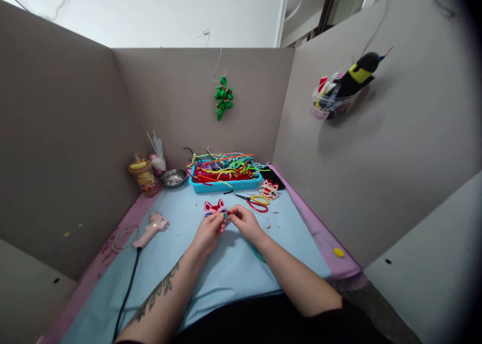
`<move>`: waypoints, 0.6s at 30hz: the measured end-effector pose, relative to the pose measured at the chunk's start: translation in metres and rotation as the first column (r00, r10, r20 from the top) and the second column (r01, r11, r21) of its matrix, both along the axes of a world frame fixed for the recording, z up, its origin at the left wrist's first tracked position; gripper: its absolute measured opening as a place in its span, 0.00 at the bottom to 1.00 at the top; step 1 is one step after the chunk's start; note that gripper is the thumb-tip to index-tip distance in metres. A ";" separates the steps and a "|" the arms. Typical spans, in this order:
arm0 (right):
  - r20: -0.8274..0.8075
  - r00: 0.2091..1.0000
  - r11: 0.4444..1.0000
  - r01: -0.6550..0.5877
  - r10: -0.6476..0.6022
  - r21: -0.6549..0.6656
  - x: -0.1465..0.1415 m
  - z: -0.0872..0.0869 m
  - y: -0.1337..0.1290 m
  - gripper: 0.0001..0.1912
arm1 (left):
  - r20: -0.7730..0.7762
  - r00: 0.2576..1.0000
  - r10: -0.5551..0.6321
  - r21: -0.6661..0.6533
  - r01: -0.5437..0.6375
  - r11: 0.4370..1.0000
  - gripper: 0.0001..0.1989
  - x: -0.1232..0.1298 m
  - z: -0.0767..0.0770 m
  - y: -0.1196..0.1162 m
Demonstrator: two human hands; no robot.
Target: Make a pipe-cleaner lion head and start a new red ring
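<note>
Plainly, two bare hands meet over one counter covered in pale blue sheeting [297,246], both at a single fuzzy red, pink and white craft piece with two pointed ears [216,207]. The left hand [211,228] has its thumb and fingers pinched on the piece's lower part; the right hand [244,222] has its fingertips drawn in at the right edge, by a small red bit, though I cannot tell whether they grip it.

Beyond them stands one bright blue rectangular tray [214,187] heaped with many-coloured fuzzy stems [229,168], too tangled to count. Just in front of its right end lies one cream and red eared piece [268,189], and near that, one pair of scissors with one yellow and one red handle loop [258,202].

To the left are one pale pink glue gun [152,230], one shallow round metal bowl [173,178] and one lidded brown-and-yellow cup [144,177]. One round yellow object [339,252] sits near the right edge; one green beaded-looking ornament [223,99] hangs on the back partition.
</note>
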State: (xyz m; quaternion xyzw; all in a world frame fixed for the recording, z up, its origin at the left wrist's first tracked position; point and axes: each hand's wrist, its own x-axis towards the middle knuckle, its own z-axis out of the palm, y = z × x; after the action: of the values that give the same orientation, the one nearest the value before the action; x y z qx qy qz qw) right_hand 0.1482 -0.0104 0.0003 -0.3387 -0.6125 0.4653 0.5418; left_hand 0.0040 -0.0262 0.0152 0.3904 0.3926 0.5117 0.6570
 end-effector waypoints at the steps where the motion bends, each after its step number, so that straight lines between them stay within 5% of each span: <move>1: 0.011 1.000 1.000 0.005 -0.006 0.017 0.000 0.000 -0.001 0.05 | -0.009 1.000 -0.011 0.002 0.011 1.000 0.19 0.000 0.000 0.000; 10: 0.244 0.958 0.938 0.064 -0.154 0.340 0.004 0.008 -0.007 0.08 | -0.076 0.997 -0.010 0.072 0.016 0.997 0.21 0.003 -0.001 -0.001; 18: 0.275 0.952 0.941 0.040 -0.138 0.335 0.005 0.008 -0.007 0.10 | -0.167 0.983 0.071 0.101 -0.055 0.993 0.23 0.005 -0.005 0.000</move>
State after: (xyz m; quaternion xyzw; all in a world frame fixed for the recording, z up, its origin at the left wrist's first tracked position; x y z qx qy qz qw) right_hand 0.1530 -0.0179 0.0082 -0.3375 -0.7386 0.2770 0.5137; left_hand 0.0090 -0.0258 0.0097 0.4513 0.4345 0.5153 0.5848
